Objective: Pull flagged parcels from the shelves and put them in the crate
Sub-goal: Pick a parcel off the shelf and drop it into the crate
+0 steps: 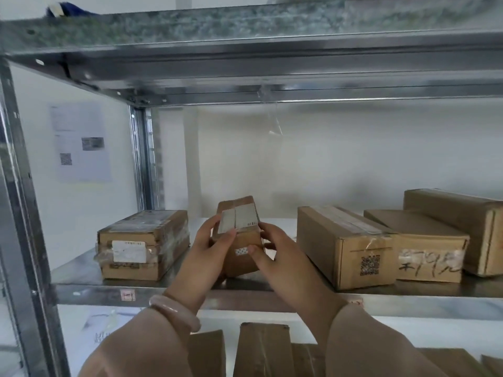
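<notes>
A small brown cardboard parcel (241, 223) with white labels on its top sits tilted at the middle of the metal shelf (245, 293). My left hand (211, 247) grips its left side, thumb on the label. My right hand (275, 250) holds its right side, thumb on the front face near a small white sticker. Both hands are closed around the same parcel. No crate is in view.
A taped box with a white label (143, 243) lies at the left of the shelf. Three larger boxes (345, 246) stand at the right, one with handwriting (430, 259). More cardboard boxes (262, 349) fill the shelf below. A steel upright (24, 213) runs down the left.
</notes>
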Demonstrator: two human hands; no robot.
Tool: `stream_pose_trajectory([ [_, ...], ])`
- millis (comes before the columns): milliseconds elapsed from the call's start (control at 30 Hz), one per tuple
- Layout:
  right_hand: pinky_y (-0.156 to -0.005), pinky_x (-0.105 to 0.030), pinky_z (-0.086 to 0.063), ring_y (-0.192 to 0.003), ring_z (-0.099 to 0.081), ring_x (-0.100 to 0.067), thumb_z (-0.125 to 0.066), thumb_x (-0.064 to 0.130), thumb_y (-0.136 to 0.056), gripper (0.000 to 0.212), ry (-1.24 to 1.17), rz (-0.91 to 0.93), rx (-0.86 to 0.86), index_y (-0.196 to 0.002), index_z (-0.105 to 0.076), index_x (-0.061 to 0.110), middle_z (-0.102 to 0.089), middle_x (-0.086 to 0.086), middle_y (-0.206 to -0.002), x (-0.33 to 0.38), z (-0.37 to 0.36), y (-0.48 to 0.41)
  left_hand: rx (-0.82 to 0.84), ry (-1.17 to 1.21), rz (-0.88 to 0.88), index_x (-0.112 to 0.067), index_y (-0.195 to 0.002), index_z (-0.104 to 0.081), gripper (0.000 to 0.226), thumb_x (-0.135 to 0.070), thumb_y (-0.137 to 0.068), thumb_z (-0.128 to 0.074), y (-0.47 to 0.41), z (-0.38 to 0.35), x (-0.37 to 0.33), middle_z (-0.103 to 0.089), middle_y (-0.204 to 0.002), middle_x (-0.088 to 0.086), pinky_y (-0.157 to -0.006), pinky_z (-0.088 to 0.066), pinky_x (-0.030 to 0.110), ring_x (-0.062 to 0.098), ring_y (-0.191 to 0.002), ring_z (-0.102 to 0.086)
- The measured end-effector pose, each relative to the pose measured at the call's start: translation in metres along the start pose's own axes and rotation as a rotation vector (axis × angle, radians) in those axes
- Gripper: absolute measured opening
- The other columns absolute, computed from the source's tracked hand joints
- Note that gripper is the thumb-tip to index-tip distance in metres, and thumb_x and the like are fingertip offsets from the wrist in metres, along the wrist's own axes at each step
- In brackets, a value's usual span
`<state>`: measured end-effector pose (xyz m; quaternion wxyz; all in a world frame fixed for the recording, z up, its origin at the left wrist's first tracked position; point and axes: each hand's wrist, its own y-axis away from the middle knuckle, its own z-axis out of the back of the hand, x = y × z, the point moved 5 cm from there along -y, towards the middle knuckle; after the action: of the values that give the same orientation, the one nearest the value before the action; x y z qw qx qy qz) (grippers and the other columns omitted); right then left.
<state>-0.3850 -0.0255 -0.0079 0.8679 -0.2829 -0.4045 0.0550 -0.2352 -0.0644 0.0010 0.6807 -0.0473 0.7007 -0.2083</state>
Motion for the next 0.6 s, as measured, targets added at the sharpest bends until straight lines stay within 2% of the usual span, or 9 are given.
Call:
stream_pose_trajectory([
  [100, -0.07, 0.003, -0.031, -0.108, -0.044, 0.006, -0.051, 0.049, -0.093, 0.045, 0.055, 0.051, -0.039, -0.136, -0.038, 0.046, -0.049, 0.019, -0.137, 0.003, 0.001, 0.001, -0.052, 0.061, 0.028, -0.042, -0.111, -0.062, 0.019, -0.032, -0.097, -0.052, -0.005, 0.007, 0.004, -0.064, -0.108, -0.005, -0.077, -0.058, 0.033, 0.012, -0.096, -0.066],
  [167, -0.067, 0.008, -0.031, -0.107, -0.042, 0.007, -0.05, 0.043, -0.096, 0.043, 0.075, 0.089, -0.037, -0.138, -0.039, 0.045, -0.048, 0.016, -0.139, 0.006, -0.001, 0.001, -0.117, -0.004, -0.02, -0.045, -0.081, -0.07, 0.033, -0.023, -0.098, -0.051, -0.008, 0.014, -0.003, -0.065, -0.094, -0.011, -0.077, -0.055, 0.032, 0.005, -0.088, -0.066],
  [200, -0.068, 0.011, -0.028, -0.11, -0.043, 0.006, -0.05, 0.04, -0.097, 0.043, 0.085, 0.106, -0.03, -0.138, -0.039, 0.045, -0.047, 0.016, -0.14, 0.008, -0.002, 0.0, -0.147, -0.064, -0.049, -0.046, -0.077, -0.069, 0.039, -0.019, -0.098, -0.049, -0.011, 0.019, -0.006, -0.066, -0.094, -0.01, -0.085, -0.053, 0.035, 0.008, -0.092, -0.065],
  [267, -0.076, 0.009, -0.028, -0.121, -0.044, 0.0, -0.051, 0.035, -0.097, 0.043, 0.111, 0.145, -0.019, -0.138, -0.041, 0.044, -0.046, 0.016, -0.142, 0.013, -0.005, -0.003, -0.159, -0.152, -0.104, -0.048, -0.085, -0.066, 0.038, -0.017, -0.098, -0.048, -0.011, 0.025, -0.013, -0.069, -0.096, -0.011, -0.09, -0.048, 0.023, 0.008, -0.099, -0.062],
  [333, -0.092, -0.002, -0.029, -0.125, -0.043, -0.003, -0.053, 0.027, -0.096, 0.043, 0.119, 0.186, -0.019, -0.136, -0.046, 0.041, -0.047, 0.015, -0.141, 0.02, -0.008, -0.006, -0.11, -0.266, -0.118, -0.049, -0.075, -0.068, 0.034, -0.033, -0.098, -0.049, -0.008, 0.027, -0.017, -0.071, -0.078, -0.023, -0.069, -0.041, 0.002, -0.011, -0.081, -0.062],
  [367, -0.096, -0.006, -0.029, -0.126, -0.043, -0.004, -0.054, 0.024, -0.095, 0.044, 0.115, 0.203, -0.019, -0.135, -0.048, 0.04, -0.048, 0.015, -0.14, 0.022, -0.01, -0.007, -0.092, -0.347, -0.111, -0.048, -0.074, -0.068, 0.028, -0.044, -0.095, -0.05, -0.008, 0.028, -0.016, -0.069, -0.073, -0.027, -0.06, -0.039, 0.0, -0.016, -0.074, -0.06],
  [433, -0.098, -0.005, -0.028, -0.127, -0.041, -0.003, -0.057, 0.022, -0.093, 0.044, 0.095, 0.221, -0.013, -0.133, -0.051, 0.039, -0.047, 0.014, -0.139, 0.025, -0.013, -0.007, -0.101, -0.481, -0.094, -0.044, -0.089, -0.064, 0.015, -0.055, -0.088, -0.053, -0.007, 0.033, -0.008, -0.067, -0.078, -0.024, -0.057, -0.038, 0.006, -0.012, -0.076, -0.059],
  [500, -0.102, -0.012, -0.031, -0.13, -0.039, -0.003, -0.058, 0.025, -0.093, 0.044, 0.098, 0.225, 0.007, -0.133, -0.049, 0.041, -0.044, 0.015, -0.142, 0.025, -0.016, -0.005, -0.131, -0.541, -0.06, -0.038, -0.108, -0.057, 0.028, -0.056, -0.087, -0.054, -0.008, 0.038, 0.001, -0.062, -0.093, -0.019, -0.062, -0.035, 0.012, -0.002, -0.085, -0.057],
  [600, -0.107, -0.015, -0.03, -0.132, -0.033, 0.001, -0.057, 0.03, -0.093, 0.044, 0.156, 0.262, 0.003, -0.134, -0.048, 0.041, -0.041, 0.02, -0.143, 0.026, -0.012, 0.0, -0.192, -0.551, -0.036, -0.034, -0.113, -0.054, 0.032, -0.054, -0.088, -0.053, -0.009, 0.044, 0.005, -0.061, -0.099, -0.01, -0.066, -0.039, 0.016, 0.011, -0.091, -0.057],
])
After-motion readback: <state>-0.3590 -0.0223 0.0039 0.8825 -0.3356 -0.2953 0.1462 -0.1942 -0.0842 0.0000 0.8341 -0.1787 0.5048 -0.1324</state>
